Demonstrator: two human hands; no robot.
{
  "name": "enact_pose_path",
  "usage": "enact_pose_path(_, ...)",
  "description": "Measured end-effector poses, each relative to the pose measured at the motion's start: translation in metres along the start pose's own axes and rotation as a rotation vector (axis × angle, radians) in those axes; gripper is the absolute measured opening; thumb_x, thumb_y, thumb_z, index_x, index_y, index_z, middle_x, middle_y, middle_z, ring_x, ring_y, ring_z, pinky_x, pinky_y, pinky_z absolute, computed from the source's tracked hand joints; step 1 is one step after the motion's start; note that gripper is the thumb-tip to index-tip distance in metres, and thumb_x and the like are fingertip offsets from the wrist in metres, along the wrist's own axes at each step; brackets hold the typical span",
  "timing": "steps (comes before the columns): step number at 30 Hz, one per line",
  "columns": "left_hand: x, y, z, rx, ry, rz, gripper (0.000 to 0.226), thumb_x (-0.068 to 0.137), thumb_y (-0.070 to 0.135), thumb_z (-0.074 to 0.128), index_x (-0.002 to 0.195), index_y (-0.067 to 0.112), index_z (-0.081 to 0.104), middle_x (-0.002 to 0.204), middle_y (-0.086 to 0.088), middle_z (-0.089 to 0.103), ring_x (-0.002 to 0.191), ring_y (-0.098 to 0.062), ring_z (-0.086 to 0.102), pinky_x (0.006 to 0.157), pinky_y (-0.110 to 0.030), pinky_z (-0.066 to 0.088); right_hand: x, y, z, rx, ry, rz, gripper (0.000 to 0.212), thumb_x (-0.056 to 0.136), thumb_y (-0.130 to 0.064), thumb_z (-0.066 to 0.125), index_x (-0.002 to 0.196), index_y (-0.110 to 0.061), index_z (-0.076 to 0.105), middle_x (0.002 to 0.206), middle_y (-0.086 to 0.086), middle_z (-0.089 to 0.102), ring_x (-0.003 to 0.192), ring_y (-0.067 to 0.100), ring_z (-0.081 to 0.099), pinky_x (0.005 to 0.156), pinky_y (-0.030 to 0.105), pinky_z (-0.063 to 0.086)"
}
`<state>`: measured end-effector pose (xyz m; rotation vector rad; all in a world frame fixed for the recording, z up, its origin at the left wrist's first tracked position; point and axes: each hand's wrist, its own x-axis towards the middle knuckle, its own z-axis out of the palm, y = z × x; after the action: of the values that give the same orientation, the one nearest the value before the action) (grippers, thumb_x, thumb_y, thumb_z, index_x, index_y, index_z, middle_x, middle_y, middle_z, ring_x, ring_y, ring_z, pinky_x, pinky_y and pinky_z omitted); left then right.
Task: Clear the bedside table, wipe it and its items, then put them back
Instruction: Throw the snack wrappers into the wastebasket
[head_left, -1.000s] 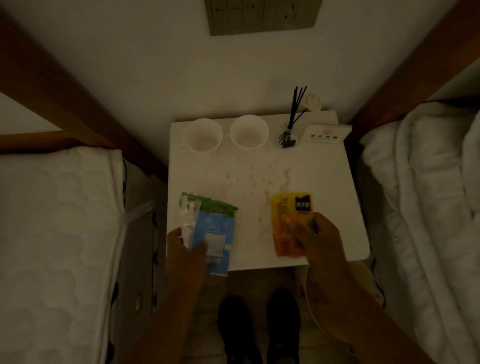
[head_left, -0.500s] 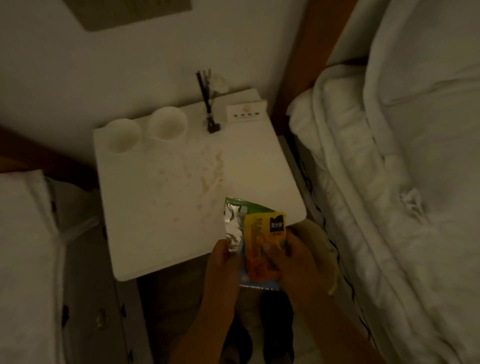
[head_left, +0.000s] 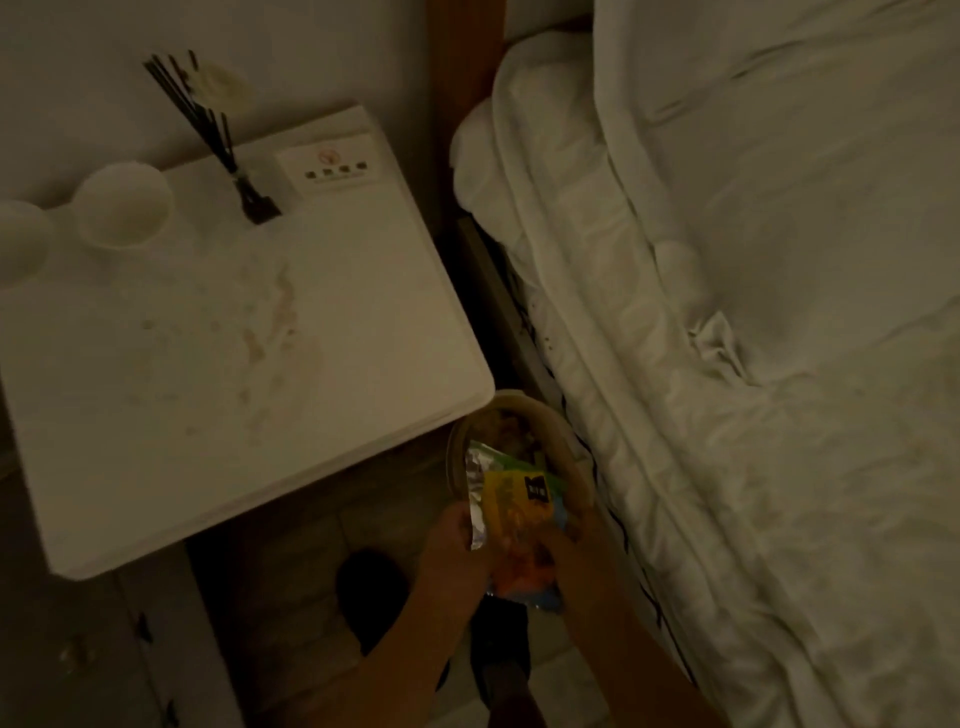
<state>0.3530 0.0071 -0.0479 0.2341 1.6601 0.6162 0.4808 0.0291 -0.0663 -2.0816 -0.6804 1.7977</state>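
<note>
Along the table's (head_left: 363, 312) back edge two cups (head_left: 122, 205), a diffuser (head_left: 254, 200) and a sign (head_left: 335, 166) wait, stains unwiped, so clearing is barely begun, while off its front right corner the left hand (head_left: 454, 545) and right hand (head_left: 574, 551) together grip wrappers (head_left: 514, 499) above a bin (head_left: 563, 441).

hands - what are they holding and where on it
Both hands pinch a stack of snack packets at its lower end, left hand on the silver edge, right hand on the orange side, above a bin.

Left cup (head_left: 21, 241) cut by edge; sign (head_left: 332, 165) text unreadable.
</note>
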Motion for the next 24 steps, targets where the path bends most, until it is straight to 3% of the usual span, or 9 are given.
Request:
enact_pose_path(4,0.024,-0.012,0.013,-0.041,0.019,-0.184,0.025,0.087,0.013,0.07,0.111,0.009,0.064,0.106,-0.013,0.069,0.093,-0.026,0.068,0.076,-0.038,0.06,0.029,0.006,-0.002,-0.01,-0.01,0.216,0.047,0.1,-0.015,0.05,0.146,-0.006,0.041,0.146,0.025,0.045,0.129,0.043,0.048,0.106,0.058,0.04)
enact_pose_path(7,0.04,-0.011,0.021,-0.138,0.037,-0.361,0.038,0.09,0.011,0.066,0.124,-0.002,0.056,0.122,-0.021,0.06,0.11,-0.037,0.06,0.095,-0.05,0.051,0.046,0.012,0.004,0.084,-0.003,0.342,0.043,0.104,-0.013,0.04,0.144,0.003,0.039,0.145,0.022,0.046,0.112,0.023,0.064,0.098,0.043,0.047)
enact_pose_path(10,0.052,-0.007,0.024,-0.204,-0.025,-0.445,0.015,0.092,0.009,0.062,0.105,0.002,0.06,0.093,-0.015,0.062,0.081,-0.026,0.061,0.08,-0.041,0.055,0.061,0.013,0.006,0.228,-0.002,0.471,0.022,0.104,-0.012,0.039,0.097,-0.004,0.058,0.082,0.013,0.066,0.062,0.017,0.062,0.059,0.028,0.048)
enact_pose_path(12,0.059,-0.008,0.021,-0.228,-0.042,-0.466,0.005,0.092,0.004,0.061,0.088,0.006,0.059,0.086,-0.014,0.06,0.075,-0.023,0.059,0.077,-0.04,0.055,0.068,0.008,0.006,0.269,0.008,0.539,0.022,0.104,-0.016,0.042,0.1,-0.002,0.058,0.097,0.022,0.059,0.085,0.034,0.057,0.066,0.034,0.042)
enact_pose_path(14,0.063,-0.01,0.019,-0.251,-0.046,-0.439,0.013,0.09,0.0,0.061,0.103,0.001,0.06,0.105,-0.021,0.063,0.092,-0.03,0.061,0.089,-0.046,0.053,0.074,0.01,0.003,0.248,0.056,0.543,0.04,0.103,-0.017,0.044,0.131,0.01,0.048,0.134,0.028,0.049,0.122,0.041,0.049,0.089,0.041,0.043)
enact_pose_path(17,0.065,-0.014,0.013,-0.321,-0.053,-0.408,0.039,0.089,0.003,0.065,0.126,-0.004,0.055,0.126,-0.024,0.059,0.105,-0.033,0.059,0.091,-0.042,0.052,0.07,0.01,0.005,0.36,0.016,0.527,0.048,0.105,-0.024,0.035,0.142,0.007,0.039,0.146,0.023,0.041,0.137,0.038,0.039,0.117,0.045,0.029)
enact_pose_path(19,0.065,-0.014,0.009,-0.382,-0.064,-0.397,0.038,0.091,0.008,0.063,0.127,-0.004,0.055,0.125,-0.025,0.06,0.1,-0.031,0.062,0.082,-0.038,0.058,0.066,0.011,0.004,0.428,0.001,0.52,0.05,0.105,-0.027,0.035,0.144,0.004,0.038,0.146,0.021,0.042,0.137,0.037,0.039,0.115,0.042,0.032)
enact_pose_path(22,0.059,-0.01,-0.004,-0.444,-0.095,-0.365,0.032,0.093,0.01,0.06,0.121,-0.006,0.059,0.111,-0.024,0.067,0.086,-0.027,0.067,0.067,-0.031,0.061,0.054,0.006,0.0,0.524,-0.008,0.477,0.045,0.101,-0.028,0.049,0.136,0.0,0.049,0.116,0.019,0.061,0.106,0.031,0.06,0.08,0.035,0.057)
enact_pose_path(24,0.05,-0.005,-0.016,-0.473,-0.104,-0.312,0.026,0.093,0.009,0.059,0.116,-0.004,0.06,0.1,-0.021,0.072,0.083,-0.027,0.07,0.066,-0.032,0.062,0.038,-0.005,0.001,0.529,-0.042,0.447,0.04,0.1,-0.024,0.051,0.131,0.001,0.052,0.102,0.017,0.064,0.091,0.026,0.063,0.068,0.034,0.056)
